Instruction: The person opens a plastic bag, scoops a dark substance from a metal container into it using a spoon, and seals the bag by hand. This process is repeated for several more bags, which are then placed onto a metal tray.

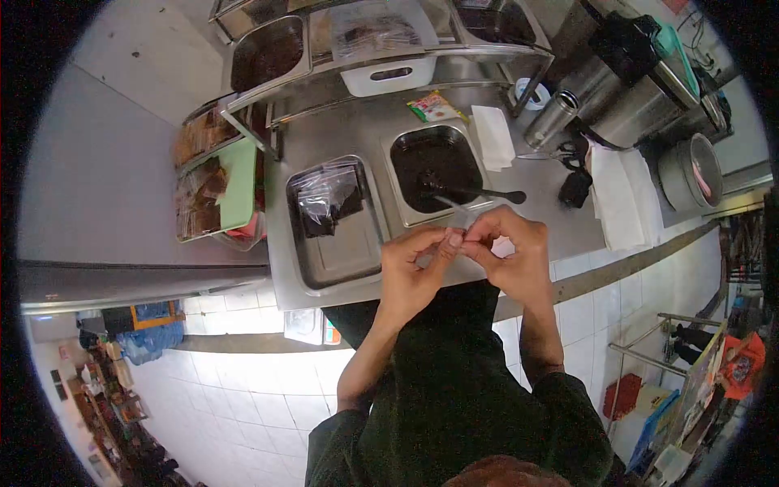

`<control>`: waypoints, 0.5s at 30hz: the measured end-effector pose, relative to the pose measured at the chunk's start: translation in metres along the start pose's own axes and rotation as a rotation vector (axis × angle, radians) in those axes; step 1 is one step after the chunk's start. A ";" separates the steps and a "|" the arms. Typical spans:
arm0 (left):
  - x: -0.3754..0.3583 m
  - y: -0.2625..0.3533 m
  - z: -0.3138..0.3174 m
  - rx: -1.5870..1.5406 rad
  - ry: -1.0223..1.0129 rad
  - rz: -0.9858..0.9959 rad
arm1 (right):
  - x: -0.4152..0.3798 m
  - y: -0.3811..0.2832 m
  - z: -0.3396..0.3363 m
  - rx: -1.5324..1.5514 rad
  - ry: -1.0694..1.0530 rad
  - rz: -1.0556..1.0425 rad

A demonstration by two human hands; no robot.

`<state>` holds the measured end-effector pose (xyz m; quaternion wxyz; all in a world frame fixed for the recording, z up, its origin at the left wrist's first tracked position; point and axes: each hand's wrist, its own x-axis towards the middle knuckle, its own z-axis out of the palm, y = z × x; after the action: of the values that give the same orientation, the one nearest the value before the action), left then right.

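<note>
My left hand [415,268] and my right hand [513,250] meet at the table's front edge, fingertips pinched together. Between them is a small clear plastic bag [462,217], mostly hidden by the fingers. Just beyond stands a steel pan [412,217] of dark brown, thick-looking filling [414,154]. A black-handled spoon [503,196] rests in it, its handle over the right rim. To the left, a shallow steel tray [337,276] holds several filled clear bags [324,203] of dark contents.
A steel rack [398,61] with pans and a white basket [389,79] spans the back. A colourful packet [436,106], white paper [492,138], a steel flask [552,118] and scissors [574,154] lie around the pan. A green tray [238,187] is at left.
</note>
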<state>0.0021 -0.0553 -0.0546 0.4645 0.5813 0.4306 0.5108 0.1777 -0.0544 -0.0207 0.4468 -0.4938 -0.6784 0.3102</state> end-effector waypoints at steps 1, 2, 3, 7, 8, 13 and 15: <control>0.000 -0.001 -0.002 -0.026 -0.005 -0.019 | 0.003 0.002 0.000 0.062 -0.019 -0.004; 0.001 -0.001 -0.003 -0.054 -0.012 -0.039 | 0.005 0.004 0.000 0.123 -0.037 -0.006; 0.001 0.001 -0.003 0.024 0.005 0.012 | 0.006 0.005 0.000 0.183 -0.053 -0.007; 0.004 0.003 0.003 0.309 0.121 0.223 | 0.009 -0.001 0.013 -0.146 0.051 -0.196; 0.004 0.002 0.004 0.374 0.162 0.278 | 0.008 0.002 0.018 -0.183 0.054 -0.228; 0.004 -0.007 -0.003 0.202 0.020 0.251 | 0.003 0.015 0.016 0.247 -0.137 0.091; 0.002 -0.006 -0.007 0.158 0.000 0.214 | 0.003 0.025 0.015 0.439 -0.190 0.197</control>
<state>-0.0043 -0.0517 -0.0595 0.3600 0.6589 0.4049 0.5219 0.1735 -0.0431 -0.0472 0.4454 -0.4173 -0.5823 0.5370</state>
